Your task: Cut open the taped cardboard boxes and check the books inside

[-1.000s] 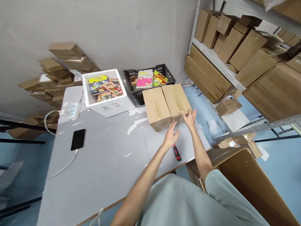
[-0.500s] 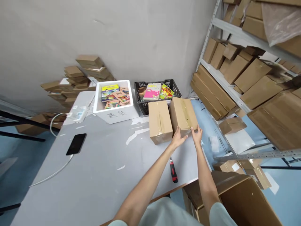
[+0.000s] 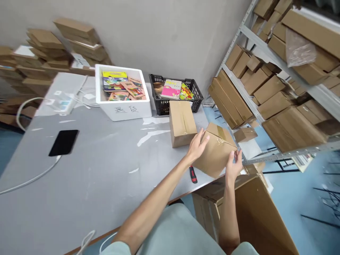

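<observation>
A taped cardboard box [image 3: 215,154] is held tilted between my two hands at the right end of the grey table [image 3: 106,170]. My left hand [image 3: 197,146] grips its upper left edge, and my right hand [image 3: 233,163] holds its right corner. Just left of it, a second closed carton [image 3: 183,124] stands on the table. A red and black cutter [image 3: 193,175] lies below the held box, its upper end hidden.
Books fill a white foam box [image 3: 130,109] and a black crate [image 3: 162,105] at the back. A phone [image 3: 64,142] with a cable lies left. Shelves [image 3: 278,120] of cartons stand right; a large open carton [image 3: 255,212] sits below the table edge.
The right-hand box has been tipped up and brought nearer to me, away from the crate, with both hands on it. The camera view has shifted, and the cutter is now partly covered.
</observation>
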`<act>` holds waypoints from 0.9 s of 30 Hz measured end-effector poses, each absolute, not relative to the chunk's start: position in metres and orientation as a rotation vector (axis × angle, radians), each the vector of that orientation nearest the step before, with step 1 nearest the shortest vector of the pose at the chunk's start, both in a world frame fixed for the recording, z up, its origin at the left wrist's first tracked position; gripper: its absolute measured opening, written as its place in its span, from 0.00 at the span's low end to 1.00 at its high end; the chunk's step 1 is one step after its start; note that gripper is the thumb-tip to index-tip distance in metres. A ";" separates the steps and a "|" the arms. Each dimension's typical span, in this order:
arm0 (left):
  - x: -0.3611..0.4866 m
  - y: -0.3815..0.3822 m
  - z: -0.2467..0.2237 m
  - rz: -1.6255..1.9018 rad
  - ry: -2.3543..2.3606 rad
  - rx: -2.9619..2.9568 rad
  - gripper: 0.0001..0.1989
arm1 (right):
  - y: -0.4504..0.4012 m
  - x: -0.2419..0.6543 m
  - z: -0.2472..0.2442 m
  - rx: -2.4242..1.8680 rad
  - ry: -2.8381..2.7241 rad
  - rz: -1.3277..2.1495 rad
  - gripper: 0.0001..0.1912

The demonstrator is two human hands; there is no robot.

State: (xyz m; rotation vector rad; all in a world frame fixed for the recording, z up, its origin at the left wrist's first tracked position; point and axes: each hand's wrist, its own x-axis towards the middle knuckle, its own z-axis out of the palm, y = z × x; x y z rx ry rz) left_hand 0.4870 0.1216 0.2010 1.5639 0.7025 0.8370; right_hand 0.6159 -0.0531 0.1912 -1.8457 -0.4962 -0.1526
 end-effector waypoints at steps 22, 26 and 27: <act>0.131 0.165 0.129 1.100 0.982 1.391 0.36 | -0.110 0.224 0.156 -1.606 -1.361 0.703 0.50; 0.095 0.178 0.094 1.083 1.092 1.282 0.38 | -0.081 0.207 0.149 -1.533 -1.618 1.070 0.52; 0.087 0.179 0.085 1.067 1.125 1.246 0.38 | -0.074 0.206 0.147 -1.519 -1.659 1.158 0.53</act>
